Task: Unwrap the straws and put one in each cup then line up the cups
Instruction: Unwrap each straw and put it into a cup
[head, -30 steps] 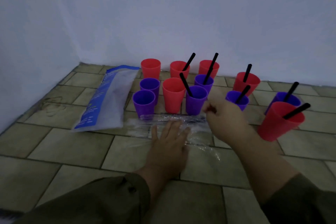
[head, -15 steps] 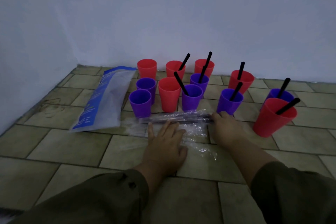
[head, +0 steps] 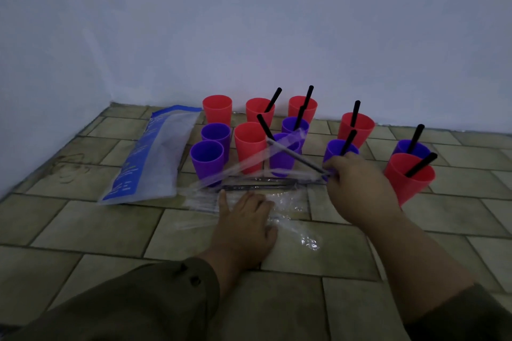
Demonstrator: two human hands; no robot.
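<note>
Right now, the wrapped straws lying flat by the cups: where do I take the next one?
Probably pinch its right end, coming from the right. The floor straws lie flat, left to right; purple cups crowd behind and clear wrappers litter the near side, so only the ends stand clear.

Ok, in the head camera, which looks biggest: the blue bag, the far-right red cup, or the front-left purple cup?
1. blue bag
2. far-right red cup, though being nearer may help it
3. front-left purple cup

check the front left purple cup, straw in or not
No straw: the front left purple cup shows a bare open mouth, nothing black sticking out.
</note>
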